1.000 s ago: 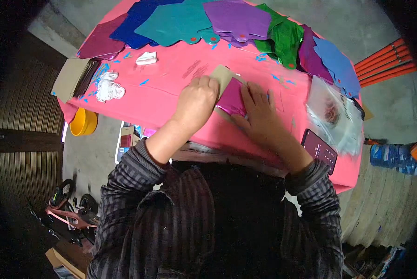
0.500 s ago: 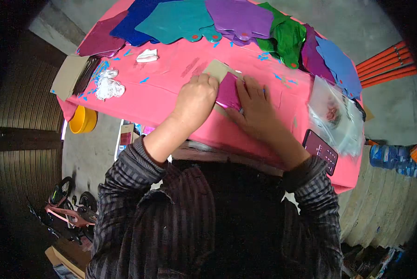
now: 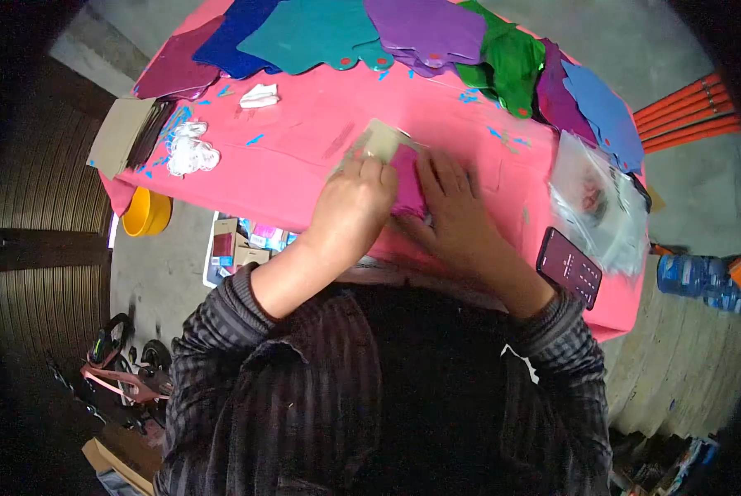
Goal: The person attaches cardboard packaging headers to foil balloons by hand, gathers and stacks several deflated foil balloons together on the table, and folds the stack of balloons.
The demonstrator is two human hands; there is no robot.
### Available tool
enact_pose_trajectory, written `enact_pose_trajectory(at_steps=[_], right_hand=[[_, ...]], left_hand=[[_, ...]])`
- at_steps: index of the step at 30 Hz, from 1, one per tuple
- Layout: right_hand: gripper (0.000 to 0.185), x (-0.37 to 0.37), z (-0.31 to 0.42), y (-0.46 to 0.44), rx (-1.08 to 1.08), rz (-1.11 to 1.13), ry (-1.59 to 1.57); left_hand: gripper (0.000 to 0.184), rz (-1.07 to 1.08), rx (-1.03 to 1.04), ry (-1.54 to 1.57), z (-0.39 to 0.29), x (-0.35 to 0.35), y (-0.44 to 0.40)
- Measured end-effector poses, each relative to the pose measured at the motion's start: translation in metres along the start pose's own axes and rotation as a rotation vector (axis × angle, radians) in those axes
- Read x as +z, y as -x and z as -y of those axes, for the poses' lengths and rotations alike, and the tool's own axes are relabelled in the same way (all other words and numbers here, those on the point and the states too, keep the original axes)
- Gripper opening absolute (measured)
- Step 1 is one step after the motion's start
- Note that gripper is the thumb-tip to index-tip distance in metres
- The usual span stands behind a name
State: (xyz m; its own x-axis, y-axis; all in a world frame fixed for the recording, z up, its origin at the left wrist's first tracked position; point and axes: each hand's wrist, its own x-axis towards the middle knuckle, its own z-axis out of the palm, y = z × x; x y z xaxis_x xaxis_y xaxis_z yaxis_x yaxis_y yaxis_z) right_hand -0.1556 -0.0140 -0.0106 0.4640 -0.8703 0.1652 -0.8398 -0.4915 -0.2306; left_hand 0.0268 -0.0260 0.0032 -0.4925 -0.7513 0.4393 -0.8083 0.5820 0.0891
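Note:
My left hand is closed over the left side of a tan card, its knuckles up; what its fingers grip is hidden. A shiny magenta piece lies on the card, between my two hands. My right hand rests palm down with its fingers spread, along the right edge of the magenta piece. Both hands are over the pink tablecloth, near the table's front edge.
Coloured shiny pieces line the far edge, among them a teal one and a green one. White bands and stacked tan cards lie left. Clear plastic bags and a phone lie right.
My left hand has shifted slightly right and nearer my body, over part of the magenta piece. More of the box of small packages below the table shows.

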Motion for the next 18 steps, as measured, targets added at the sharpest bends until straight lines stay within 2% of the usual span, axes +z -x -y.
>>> enact_pose_trajectory(at_steps=[4, 8, 13, 16, 18], right_hand=[[0.079, 0.006, 0.001, -0.014, 0.002, 0.033, 0.006], [0.08, 0.02, -0.003, -0.026, -0.075, -0.042, -0.032], [0.08, 0.025, 0.003, -0.046, -0.117, -0.069, -0.01], [0.081, 0.023, 0.004, -0.051, -0.12, -0.051, -0.04], [0.081, 0.026, 0.004, -0.05, -0.123, -0.069, -0.09]], left_hand=[[0.008, 0.035, -0.016, -0.058, 0.001, 0.003, -0.001], [0.008, 0.094, -0.003, -0.045, 0.002, -0.001, -0.004], [0.006, 0.067, -0.015, 0.011, 0.018, 0.002, -0.006], [0.007, 0.082, -0.129, 0.18, 0.029, 0.001, -0.01], [0.007, 0.065, -0.121, 0.201, 0.027, 0.0, -0.007]])
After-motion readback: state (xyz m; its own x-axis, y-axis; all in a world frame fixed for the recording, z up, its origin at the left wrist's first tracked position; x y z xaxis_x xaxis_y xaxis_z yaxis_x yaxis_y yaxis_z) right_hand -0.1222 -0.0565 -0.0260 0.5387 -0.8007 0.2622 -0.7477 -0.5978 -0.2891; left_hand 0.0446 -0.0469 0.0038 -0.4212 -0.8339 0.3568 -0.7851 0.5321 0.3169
